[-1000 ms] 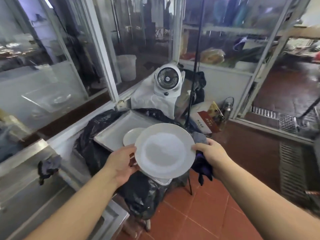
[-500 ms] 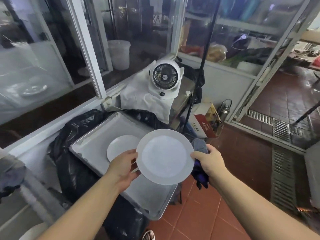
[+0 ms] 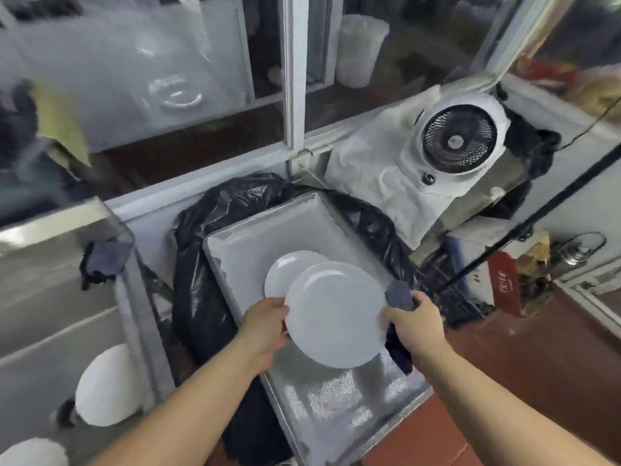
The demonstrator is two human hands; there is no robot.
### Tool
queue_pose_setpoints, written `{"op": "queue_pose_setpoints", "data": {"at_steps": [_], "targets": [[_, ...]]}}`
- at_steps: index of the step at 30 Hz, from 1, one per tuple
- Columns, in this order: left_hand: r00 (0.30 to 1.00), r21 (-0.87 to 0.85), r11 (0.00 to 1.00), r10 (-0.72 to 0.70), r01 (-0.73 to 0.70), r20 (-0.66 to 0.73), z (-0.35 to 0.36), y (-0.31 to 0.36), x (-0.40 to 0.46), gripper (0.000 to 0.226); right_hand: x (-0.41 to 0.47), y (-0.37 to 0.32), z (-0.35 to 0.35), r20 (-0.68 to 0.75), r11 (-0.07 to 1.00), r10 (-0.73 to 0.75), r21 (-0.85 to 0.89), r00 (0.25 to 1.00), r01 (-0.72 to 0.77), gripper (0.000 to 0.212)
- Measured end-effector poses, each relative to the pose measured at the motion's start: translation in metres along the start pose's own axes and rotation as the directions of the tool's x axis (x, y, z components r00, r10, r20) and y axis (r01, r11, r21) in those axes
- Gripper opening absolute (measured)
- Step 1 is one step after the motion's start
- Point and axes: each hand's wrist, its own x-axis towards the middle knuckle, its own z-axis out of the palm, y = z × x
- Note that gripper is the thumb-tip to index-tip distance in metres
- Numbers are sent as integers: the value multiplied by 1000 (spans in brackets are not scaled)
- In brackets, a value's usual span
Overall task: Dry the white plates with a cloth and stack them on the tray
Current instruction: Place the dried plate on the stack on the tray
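I hold a white plate (image 3: 334, 314) by both edges, above the metal tray (image 3: 268, 230). My left hand (image 3: 265, 322) grips its left rim. My right hand (image 3: 415, 322) grips the right rim together with a dark blue cloth (image 3: 400, 351), which hangs below the hand. A second white plate (image 3: 285, 274) lies flat on the tray, partly hidden behind the held one. The tray rests on something covered in black plastic (image 3: 198, 280).
A steel sink counter (image 3: 60, 297) stands at the left, with more white plates (image 3: 104, 386) low in it and a dark rag (image 3: 100, 260) on its edge. A white fan (image 3: 457, 139) sits behind the tray. Red floor tiles lie on the right.
The plate has moved forward and down over the tray, nearer the plate lying there. My view has tilted down and swung left. Both hands keep their grip.
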Motion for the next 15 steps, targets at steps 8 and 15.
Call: {"op": "queue_pose_setpoints", "data": {"at_steps": [8,15], "targets": [[939,117,992,7,35,-343,4,-6,43,32,89,-20,54,296,984,-83,-126,952,125,24],[863,223,973,56,66,-502,8,-18,88,26,133,-29,88,390,956,-91,-223,916,190,25]]}}
